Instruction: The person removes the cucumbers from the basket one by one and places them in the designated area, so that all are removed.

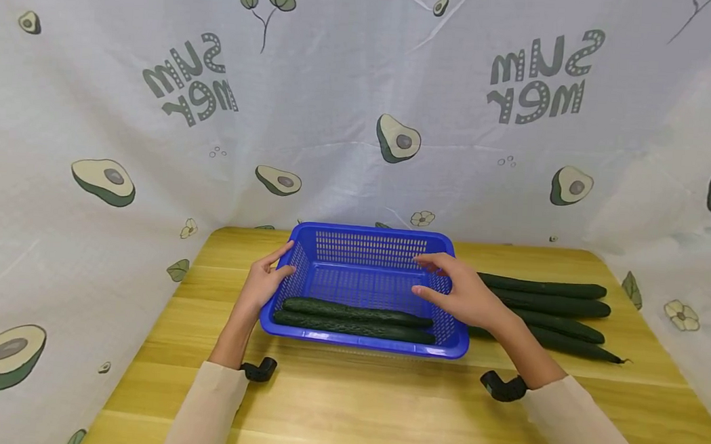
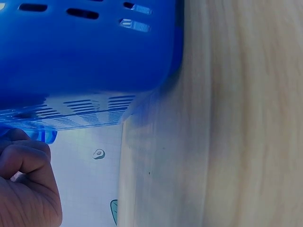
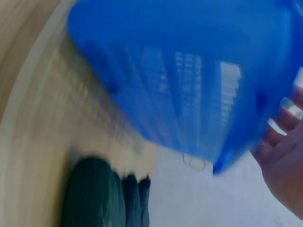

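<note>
A blue plastic basket (image 1: 365,343) with slotted walls stands on the table in the head view. Inside it, two long dark green cucumbers (image 1: 356,312) lie side by side along the near wall. My left hand (image 1: 263,281) grips the basket's left rim, thumb over the inner side; the left wrist view shows its curled fingers (image 2: 26,158) at the rim. Over the right rim hovers my right hand (image 1: 472,296), fingers spread apart and holding nothing. In the right wrist view that hand (image 3: 284,156) appears beside the basket wall (image 3: 175,28).
Several more cucumbers (image 1: 561,306) lie on the wooden table (image 1: 344,411) to the right of the basket, partly behind my right arm. A pale curtain (image 1: 336,146) with avocado prints hangs behind the table and along its sides. Each wrist carries a black strap mount (image 1: 504,387).
</note>
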Demonstrator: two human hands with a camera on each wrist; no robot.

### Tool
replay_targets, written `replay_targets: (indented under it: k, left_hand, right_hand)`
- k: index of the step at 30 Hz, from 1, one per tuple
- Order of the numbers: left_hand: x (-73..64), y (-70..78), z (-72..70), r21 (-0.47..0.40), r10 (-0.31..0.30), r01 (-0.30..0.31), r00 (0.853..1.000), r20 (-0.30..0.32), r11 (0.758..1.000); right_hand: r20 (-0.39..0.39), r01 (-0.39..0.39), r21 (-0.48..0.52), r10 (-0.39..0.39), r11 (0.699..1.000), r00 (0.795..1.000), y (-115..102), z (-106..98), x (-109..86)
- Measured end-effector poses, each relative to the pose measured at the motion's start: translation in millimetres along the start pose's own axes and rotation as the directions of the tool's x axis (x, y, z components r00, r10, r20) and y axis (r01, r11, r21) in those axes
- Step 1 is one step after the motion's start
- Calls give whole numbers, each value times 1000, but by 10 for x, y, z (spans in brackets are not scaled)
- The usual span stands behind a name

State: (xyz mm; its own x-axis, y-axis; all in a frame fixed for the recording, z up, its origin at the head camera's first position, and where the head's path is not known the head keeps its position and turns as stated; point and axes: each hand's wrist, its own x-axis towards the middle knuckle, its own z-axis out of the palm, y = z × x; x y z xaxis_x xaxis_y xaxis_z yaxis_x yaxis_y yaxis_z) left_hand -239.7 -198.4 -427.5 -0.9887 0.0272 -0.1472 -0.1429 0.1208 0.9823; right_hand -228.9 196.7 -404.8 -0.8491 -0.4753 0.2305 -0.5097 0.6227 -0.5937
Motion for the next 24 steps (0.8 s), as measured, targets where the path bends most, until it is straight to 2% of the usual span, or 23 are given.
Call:
replay_targets:
  k: [8, 12, 17, 24]
  left_hand:
    - [19, -15, 3, 2, -10, 10, 1000, -1, 1000]
    - [94, -109, -16, 10, -8, 8, 1000, -3, 1000]
    - [173, -235, -30, 18, 10, -9, 1000, -17, 1000]
    - [178, -270, -26, 30, 35, -34, 999, -35, 999]
  right_hand:
    - [82, 22, 60, -27, 998, 996, -181, 274, 202]
    - [126, 45, 81, -55, 996, 990, -275, 388, 286]
    - [188, 72, 79, -85, 994, 979, -366, 531, 382]
    - [292, 87, 37, -94, 996, 952, -473, 704, 550]
